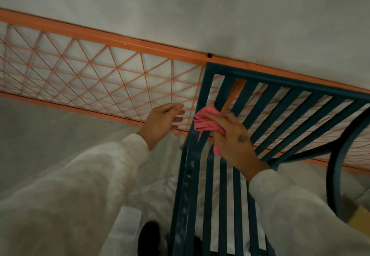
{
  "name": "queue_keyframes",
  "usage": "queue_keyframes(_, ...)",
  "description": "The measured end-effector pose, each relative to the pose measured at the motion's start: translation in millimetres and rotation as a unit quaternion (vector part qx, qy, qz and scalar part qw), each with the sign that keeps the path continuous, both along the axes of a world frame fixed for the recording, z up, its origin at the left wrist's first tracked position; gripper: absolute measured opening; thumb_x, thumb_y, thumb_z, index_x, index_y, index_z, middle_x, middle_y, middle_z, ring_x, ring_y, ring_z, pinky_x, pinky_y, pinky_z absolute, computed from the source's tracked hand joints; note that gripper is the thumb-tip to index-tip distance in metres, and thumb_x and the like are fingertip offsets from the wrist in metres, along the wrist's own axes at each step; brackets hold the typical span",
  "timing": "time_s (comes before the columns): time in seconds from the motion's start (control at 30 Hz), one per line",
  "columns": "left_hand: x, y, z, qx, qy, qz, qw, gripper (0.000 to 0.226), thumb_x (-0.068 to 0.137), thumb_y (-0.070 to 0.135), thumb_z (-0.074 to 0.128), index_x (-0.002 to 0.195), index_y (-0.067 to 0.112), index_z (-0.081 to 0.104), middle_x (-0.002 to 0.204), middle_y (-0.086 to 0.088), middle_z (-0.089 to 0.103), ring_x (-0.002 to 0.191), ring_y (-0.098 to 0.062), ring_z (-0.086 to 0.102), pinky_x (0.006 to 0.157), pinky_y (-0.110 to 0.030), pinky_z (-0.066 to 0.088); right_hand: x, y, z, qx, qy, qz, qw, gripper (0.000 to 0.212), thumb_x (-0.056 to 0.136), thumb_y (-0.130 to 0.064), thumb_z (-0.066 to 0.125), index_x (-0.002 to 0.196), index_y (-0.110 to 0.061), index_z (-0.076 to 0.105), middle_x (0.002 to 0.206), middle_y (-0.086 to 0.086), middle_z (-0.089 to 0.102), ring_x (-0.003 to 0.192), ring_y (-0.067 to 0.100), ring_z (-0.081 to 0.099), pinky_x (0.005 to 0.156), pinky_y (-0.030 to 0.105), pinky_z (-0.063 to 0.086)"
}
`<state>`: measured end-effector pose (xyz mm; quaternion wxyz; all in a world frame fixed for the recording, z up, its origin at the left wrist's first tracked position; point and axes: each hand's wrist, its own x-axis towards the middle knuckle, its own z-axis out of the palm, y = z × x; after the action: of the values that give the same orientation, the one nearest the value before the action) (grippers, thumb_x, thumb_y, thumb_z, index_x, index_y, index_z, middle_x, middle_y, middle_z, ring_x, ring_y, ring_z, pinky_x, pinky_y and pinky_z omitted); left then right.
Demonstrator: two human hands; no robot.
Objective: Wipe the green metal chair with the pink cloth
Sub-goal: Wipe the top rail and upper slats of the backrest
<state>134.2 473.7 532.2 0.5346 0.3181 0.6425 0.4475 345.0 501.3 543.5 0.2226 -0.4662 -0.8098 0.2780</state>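
The green metal chair fills the right half of the view, its slatted back running up to a top rail and its slatted seat below. My right hand grips the bunched pink cloth and presses it against the slats where the back meets the seat, near the chair's left side. My left hand hovers just left of the chair with relaxed fingers, holding nothing, in front of the railing.
An orange metal railing with a lattice of thin rods runs diagonally behind the chair. The chair's curved armrest loops at the right. Pale floor lies below, with a dark shoe at the bottom.
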Motion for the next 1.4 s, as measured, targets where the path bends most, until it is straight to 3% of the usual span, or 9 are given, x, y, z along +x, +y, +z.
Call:
queue_keyframes(0.17, 7.5, 32.1, -13.9, -0.032, -0.019, -0.045, 0.998, 0.042, 0.097, 0.053, 0.039, 0.116, 0.028, 0.066, 0.109, 0.011, 0.070, 0.101, -0.006, 0.065, 0.084, -0.029, 0.052, -17.6, 31.2, -7.0, 0.097, -0.052, 0.010, 0.994, 0.051, 0.088, 0.001, 0.061, 0.135, -0.019, 0.059, 0.119, 0.007, 0.053, 0.097, 0.016, 0.056, 0.091, 0.010, 0.039)
queue_keyframes(0.3, 19.8, 40.3, -26.6, -0.071, -0.057, -0.037, 0.995, 0.049, 0.093, 0.065, 0.032, 0.093, 0.032, 0.068, 0.097, 0.013, 0.073, 0.098, -0.007, 0.065, 0.085, -0.035, 0.051, -23.4, 34.5, -24.0, 0.097, -0.082, 0.003, 0.992, 0.048, 0.088, 0.000, 0.064, 0.132, -0.018, 0.061, 0.119, 0.010, 0.057, 0.096, 0.028, 0.062, 0.092, 0.024, 0.045)
queue_keyframes(0.43, 17.7, 41.0, -34.0, -0.089, -0.111, -0.031, 0.989, 0.067, 0.088, 0.074, 0.029, 0.104, 0.025, 0.071, 0.099, 0.009, 0.075, 0.094, -0.009, 0.070, 0.077, -0.030, 0.053, -22.5, 12.1, -43.3, 0.058, -0.108, 0.024, 0.992, 0.044, 0.089, -0.001, 0.063, 0.130, -0.018, 0.063, 0.115, 0.011, 0.061, 0.089, 0.031, 0.065, 0.084, 0.041, 0.058)
queue_keyframes(0.63, 14.1, 40.7, -30.0, -0.092, -0.114, -0.062, 0.987, 0.073, 0.089, 0.074, 0.027, 0.117, 0.021, 0.068, 0.107, 0.008, 0.073, 0.098, -0.009, 0.069, 0.081, -0.029, 0.050, -20.6, 17.5, -34.6, 0.092, -0.134, 0.065, 0.985, 0.039, 0.082, 0.002, 0.072, 0.118, -0.012, 0.071, 0.105, 0.012, 0.066, 0.079, 0.032, 0.066, 0.074, 0.041, 0.061)
queue_keyframes(0.77, 12.8, 39.0, -30.2, -0.096, -0.093, -0.067, 0.989, 0.072, 0.088, 0.075, 0.024, 0.121, 0.025, 0.063, 0.110, 0.011, 0.070, 0.102, -0.008, 0.065, 0.084, -0.031, 0.049, -28.1, 32.9, -30.8, 0.142, -0.126, 0.019, 0.982, 0.045, 0.081, 0.005, 0.071, 0.124, -0.010, 0.068, 0.106, 0.016, 0.064, 0.080, 0.035, 0.065, 0.075, 0.043, 0.061)
queue_keyframes(1.0, 10.5, 36.2, -30.2, -0.105, -0.113, -0.091, 0.984, 0.075, 0.084, 0.079, 0.026, 0.124, 0.028, 0.064, 0.120, 0.015, 0.066, 0.107, -0.007, 0.062, 0.082, -0.031, 0.047, -14.7, -8.7, -52.6, 0.019, -0.160, 0.132, 0.978, 0.045, 0.090, -0.001, 0.061, 0.127, -0.026, 0.064, 0.126, 0.004, 0.060, 0.097, 0.026, 0.066, 0.086, 0.038, 0.058)
queue_keyframes(1.13, 13.4, 33.2, -29.5, -0.093, -0.100, -0.095, 0.986, 0.072, 0.083, 0.081, 0.025, 0.123, 0.034, 0.061, 0.107, 0.024, 0.067, 0.098, 0.000, 0.064, 0.079, -0.027, 0.048, -18.3, 21.6, -41.1, 0.073, -0.150, 0.073, 0.983, 0.039, 0.087, -0.002, 0.066, 0.119, -0.025, 0.070, 0.110, 0.005, 0.063, 0.082, 0.025, 0.066, 0.077, 0.035, 0.060)
queue_keyframes(1.23, 15.0, 29.8, -31.9, -0.089, -0.092, -0.088, 0.988, 0.064, 0.085, 0.079, 0.024, 0.114, 0.038, 0.063, 0.097, 0.026, 0.068, 0.098, 0.002, 0.061, 0.084, -0.030, 0.047, -23.7, 28.8, -40.6, 0.092, -0.119, 0.028, 0.988, 0.041, 0.085, -0.004, 0.070, 0.123, -0.018, 0.068, 0.109, 0.010, 0.063, 0.083, 0.029, 0.066, 0.080, 0.034, 0.057)
queue_keyframes(1.4, 13.3, 26.7, -33.4, -0.110, -0.123, -0.096, 0.982, 0.074, 0.082, 0.081, 0.029, 0.127, 0.030, 0.059, 0.123, 0.016, 0.062, 0.112, -0.006, 0.058, 0.093, -0.035, 0.045, -8.0, -15.8, -63.2, -0.046, -0.131, 0.118, 0.983, 0.042, 0.090, -0.005, 0.062, 0.125, -0.029, 0.065, 0.120, 0.001, 0.061, 0.095, 0.020, 0.065, 0.088, 0.028, 0.055)
